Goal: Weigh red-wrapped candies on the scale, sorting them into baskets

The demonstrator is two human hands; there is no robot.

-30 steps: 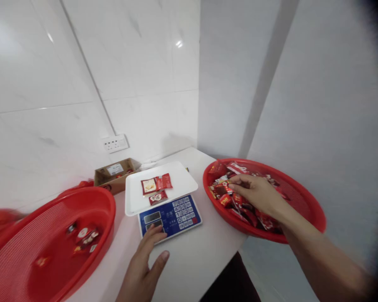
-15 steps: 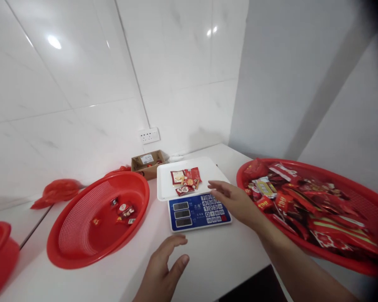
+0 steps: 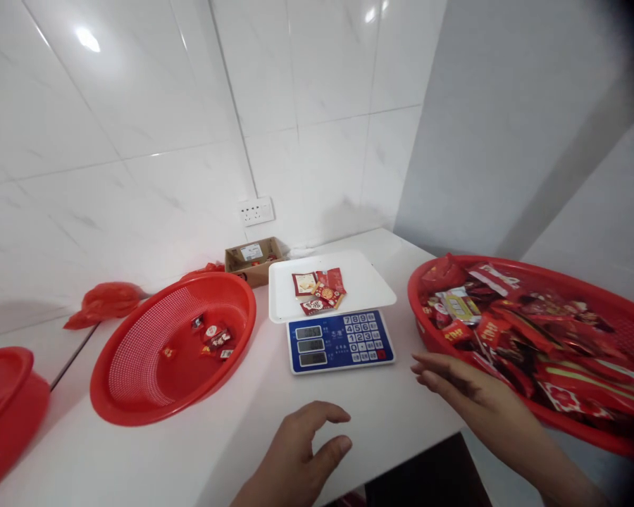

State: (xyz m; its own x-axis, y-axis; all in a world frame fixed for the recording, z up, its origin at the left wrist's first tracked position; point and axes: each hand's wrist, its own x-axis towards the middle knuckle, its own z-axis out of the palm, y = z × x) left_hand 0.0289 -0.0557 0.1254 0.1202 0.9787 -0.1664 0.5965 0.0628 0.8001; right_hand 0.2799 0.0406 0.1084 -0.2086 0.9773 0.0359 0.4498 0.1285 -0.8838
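On the table stands a blue-and-white digital scale (image 3: 342, 342) with a white tray (image 3: 370, 282) on top. Several small snack packets (image 3: 320, 290), mostly red, lie on that tray. My left hand (image 3: 301, 454) hovers in front of the scale, thumb and fingers apart, holding nothing. To the right of the scale, beside the full basket, my right hand (image 3: 470, 394) hangs in the air with its fingers stretched out and nothing in them. The large red basket (image 3: 415, 292) at the right is heaped with packaged snacks (image 3: 499, 334).
A red perforated basket (image 3: 137, 370) on the left has a few packets inside. Further left is another red container (image 3: 15, 422). Behind are a red plastic bag (image 3: 108, 303), an open cardboard box (image 3: 237, 262) and a wall socket (image 3: 256, 210).
My right hand has drawn back from the scale's tray and keypad toward the right basket. My left hand has shifted slightly right. The view has tilted a little; the packets stay on the tray.
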